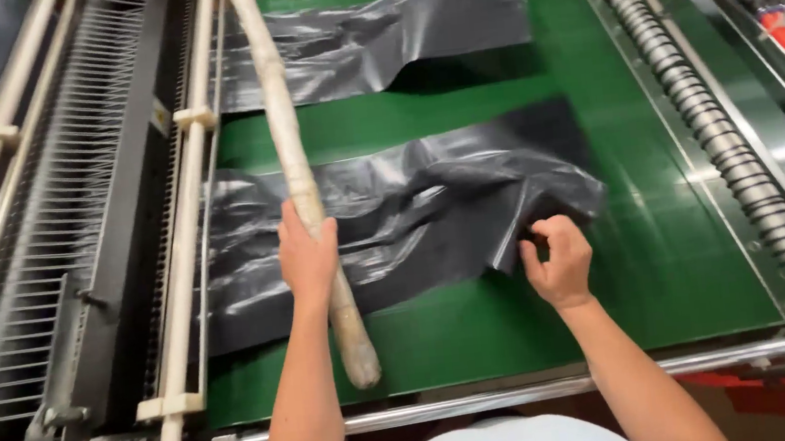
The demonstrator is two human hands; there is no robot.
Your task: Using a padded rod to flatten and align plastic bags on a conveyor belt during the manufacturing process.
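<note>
Now your left hand (308,257) wraps the long pale wooden rod (297,177), grip closed around it, while your right hand (559,260) pinches the near right edge of the crumpled black plastic film sheet (393,220) lying on the green conveyor belt (626,255). It looks light, limp and slippery; hold it at the edge.

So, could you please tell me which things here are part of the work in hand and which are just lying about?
In hand:
- left hand gripping the long pale stick
- right hand pinching the near black plastic sheet
- green belt under it

Lying about:
- far black sheet
- ribbed roller
- orange hoses
</note>
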